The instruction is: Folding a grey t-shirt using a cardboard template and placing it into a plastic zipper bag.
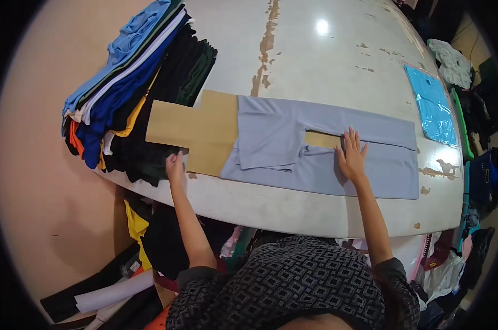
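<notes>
A grey-blue folded garment (269, 138) lies on the table, its two long strips reaching right. A tan cardboard template (214, 132) sticks out from its left end and shows through a gap between the strips. My right hand (352, 159) rests flat across the garment beside this gap, fingers spread. Just below the template's narrow tab is my left hand (175, 166), fingers curled in, beside the pile of dark clothes. Nothing shows in its grasp.
Stacked clothes (121, 82) in blue, white, yellow and black cover the table's left end. A bright blue garment in clear plastic (432, 105) lies at the right. The white tabletop (315, 62) has peeling patches. Fabric and a white roll (115, 291) are below the front edge.
</notes>
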A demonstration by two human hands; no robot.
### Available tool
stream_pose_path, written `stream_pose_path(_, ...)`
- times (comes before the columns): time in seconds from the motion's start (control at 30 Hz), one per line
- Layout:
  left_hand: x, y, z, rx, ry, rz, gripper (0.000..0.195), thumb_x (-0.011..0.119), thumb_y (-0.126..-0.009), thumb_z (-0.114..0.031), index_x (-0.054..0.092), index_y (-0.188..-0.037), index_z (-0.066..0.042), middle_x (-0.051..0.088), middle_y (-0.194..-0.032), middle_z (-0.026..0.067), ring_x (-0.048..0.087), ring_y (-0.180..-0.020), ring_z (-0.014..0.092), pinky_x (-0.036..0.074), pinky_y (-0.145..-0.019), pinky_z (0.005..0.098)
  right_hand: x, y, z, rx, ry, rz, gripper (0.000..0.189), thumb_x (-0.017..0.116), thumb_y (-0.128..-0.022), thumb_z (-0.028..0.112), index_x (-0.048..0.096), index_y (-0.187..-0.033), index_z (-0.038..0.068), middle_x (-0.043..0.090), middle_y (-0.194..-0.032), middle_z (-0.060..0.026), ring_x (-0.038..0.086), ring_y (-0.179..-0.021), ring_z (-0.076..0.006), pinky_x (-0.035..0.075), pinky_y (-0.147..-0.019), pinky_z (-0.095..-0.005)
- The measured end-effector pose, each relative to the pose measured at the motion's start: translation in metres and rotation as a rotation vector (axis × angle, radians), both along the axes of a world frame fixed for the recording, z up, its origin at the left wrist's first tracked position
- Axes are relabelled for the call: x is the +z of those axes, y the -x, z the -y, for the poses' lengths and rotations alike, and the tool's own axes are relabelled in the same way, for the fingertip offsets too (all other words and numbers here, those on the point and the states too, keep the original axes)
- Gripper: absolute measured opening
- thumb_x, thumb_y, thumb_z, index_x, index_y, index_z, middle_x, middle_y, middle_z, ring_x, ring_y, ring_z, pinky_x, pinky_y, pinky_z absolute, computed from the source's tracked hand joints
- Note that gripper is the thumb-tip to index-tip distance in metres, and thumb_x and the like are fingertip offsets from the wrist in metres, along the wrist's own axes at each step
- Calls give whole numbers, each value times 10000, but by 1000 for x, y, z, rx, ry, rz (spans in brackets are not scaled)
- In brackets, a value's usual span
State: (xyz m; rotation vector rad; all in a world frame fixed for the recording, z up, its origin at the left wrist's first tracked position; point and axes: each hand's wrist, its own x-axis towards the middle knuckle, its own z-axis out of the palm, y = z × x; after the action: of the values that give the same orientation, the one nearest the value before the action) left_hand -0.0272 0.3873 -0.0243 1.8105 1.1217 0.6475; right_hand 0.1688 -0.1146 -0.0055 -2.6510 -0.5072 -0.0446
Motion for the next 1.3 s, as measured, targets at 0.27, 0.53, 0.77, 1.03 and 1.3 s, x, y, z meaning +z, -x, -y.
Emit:
stream_pose_path(0.27, 25, -35, -8, -469, 575, 108, 380, 644, -783, -272, 555, -1038, -4, 601, -942, 76, 569, -825, 140, 460, -681, 266, -13, -6, -36, -108, 76, 43, 488, 323, -895, 341, 319, -1316, 93, 279, -1390, -46, 197, -1303, -226, 54, -1038, -503)
stream_pose_path(0.53, 52, -53, 15, -707, -265, -325, 402, 487, -856, -309, 526, -1068, 30, 552, -1092, 193, 502, -1032, 326, 369, -879, 347, -14, -7, -35, -150, 76, 67, 441, 313, -901, 321, 371, -1287, 117, 309, -1375, -26, 246, -1284, -212, 79, -1037, -496)
stream_pose_path(0.77, 137, -26, -25, -587, -549, -296, 374, 487, -851, -264, 523, -1061, 44, 532, -1084, 235, 475, -1028, 379, 358, -877, 393, -15, -6, -38, -153, 73, 84, 423, 310, -909, 321, 383, -1284, 137, 305, -1379, -11, 244, -1286, -195, 82, -1037, -484)
stream_pose_path(1.03, 304, 38, -54, -275, -595, -402, 466, 515, -860, -313, 471, -1148, 51, 514, -1140, 169, 461, -1058, 260, 338, -911, 337, -14, -6, -36, -166, 84, 88, 421, 328, -905, 313, 380, -1285, 139, 311, -1376, -12, 243, -1287, -198, 72, -1038, -486)
stream_pose_path(1.3, 356, 79, -13, 52, -224, 721, 472, 444, -890, -329, 458, -1172, 49, 462, -1209, 145, 481, -1034, 197, 376, -886, 290, -9, -7, -42, -157, 84, 57, 427, 343, -899, 306, 381, -1282, 122, 306, -1378, -27, 230, -1292, -203, 76, -1038, -491)
